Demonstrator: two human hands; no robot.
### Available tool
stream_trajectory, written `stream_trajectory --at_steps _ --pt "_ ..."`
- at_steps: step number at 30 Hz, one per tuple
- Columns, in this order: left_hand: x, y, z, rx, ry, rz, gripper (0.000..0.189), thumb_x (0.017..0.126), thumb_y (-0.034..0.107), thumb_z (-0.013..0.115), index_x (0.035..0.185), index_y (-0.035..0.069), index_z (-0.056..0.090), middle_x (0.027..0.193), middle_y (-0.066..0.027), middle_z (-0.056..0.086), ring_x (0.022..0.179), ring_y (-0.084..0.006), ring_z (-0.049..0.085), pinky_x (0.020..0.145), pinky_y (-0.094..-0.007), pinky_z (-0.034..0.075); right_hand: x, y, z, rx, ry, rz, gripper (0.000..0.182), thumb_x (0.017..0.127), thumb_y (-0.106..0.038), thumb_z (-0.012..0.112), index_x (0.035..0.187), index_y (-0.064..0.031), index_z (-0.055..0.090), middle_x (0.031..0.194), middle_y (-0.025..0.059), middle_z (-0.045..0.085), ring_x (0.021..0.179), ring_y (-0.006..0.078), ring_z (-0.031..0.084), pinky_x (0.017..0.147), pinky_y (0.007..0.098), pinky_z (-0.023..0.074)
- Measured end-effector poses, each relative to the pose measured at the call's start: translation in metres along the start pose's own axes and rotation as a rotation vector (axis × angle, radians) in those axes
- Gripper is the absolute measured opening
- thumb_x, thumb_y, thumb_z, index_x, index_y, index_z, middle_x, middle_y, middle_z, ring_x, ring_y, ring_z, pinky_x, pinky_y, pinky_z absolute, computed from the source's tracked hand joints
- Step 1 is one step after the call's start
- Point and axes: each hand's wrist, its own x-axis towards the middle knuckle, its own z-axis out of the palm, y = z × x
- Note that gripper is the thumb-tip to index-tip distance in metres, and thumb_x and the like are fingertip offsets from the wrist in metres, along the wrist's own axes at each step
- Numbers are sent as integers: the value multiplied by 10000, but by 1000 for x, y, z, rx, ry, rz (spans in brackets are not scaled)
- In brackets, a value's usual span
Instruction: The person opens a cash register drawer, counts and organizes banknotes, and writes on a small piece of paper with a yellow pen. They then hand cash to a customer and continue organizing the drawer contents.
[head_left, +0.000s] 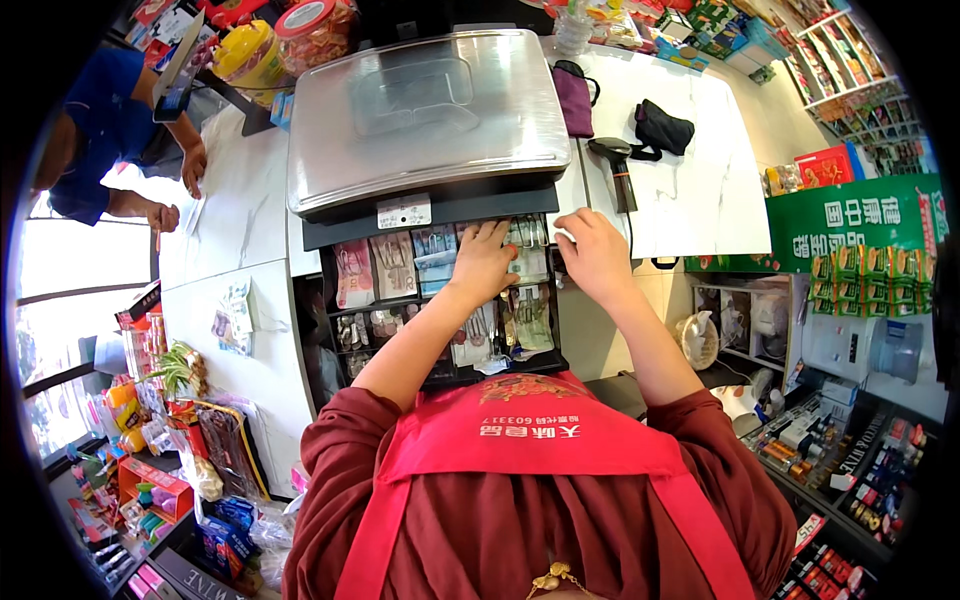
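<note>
The cash drawer (450, 301) stands pulled out before me, with banknotes under wire clips in its back compartments and coins and more notes nearer to me. My left hand (484, 262) lies over the notes at the back, right of the blue-green banknotes (435, 259); its fingertips reach under the drawer housing's edge, and whether it grips a note is hidden. My right hand (595, 251) hovers at the drawer's right edge, fingers curved and apart, with nothing seen in it. Pink banknotes (352, 274) lie in the left compartment. A metal-topped case (427, 112) stands above the drawer.
A handheld barcode scanner (615, 154), a black pouch (664, 127) and a purple pouch (574, 101) lie on the right counter. Banknotes (236, 319) lie on the left counter. Another person's hands (180, 187) are at the counter's far left. Candy tubs (315, 34) stand behind.
</note>
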Motion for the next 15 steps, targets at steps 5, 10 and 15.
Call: stream_trajectory --at_steps 5,10,15 --pt "0 -5 5 -83 92 12 286 603 233 721 833 89 630 1206 -163 464 1134 -299 397 928 -410 306 -30 23 53 -179 -351 -391 146 742 -132 580 813 -7 603 977 79 561 1037 250 470 845 369 383" --pt "-34 0 -10 -286 366 -46 225 663 97 649 872 32 597 1124 -134 512 1089 -318 438 894 -422 360 -16 22 36 254 -42 -140 121 756 -124 575 783 -11 607 862 108 585 894 280 531 779 369 417" --pt "-97 -15 -36 -396 531 -119 145 688 -26 590 825 21 602 923 -113 598 886 -294 558 767 -366 451 -13 25 23 238 -91 102 134 807 -129 537 828 -22 615 818 118 603 756 303 576 674 359 460"
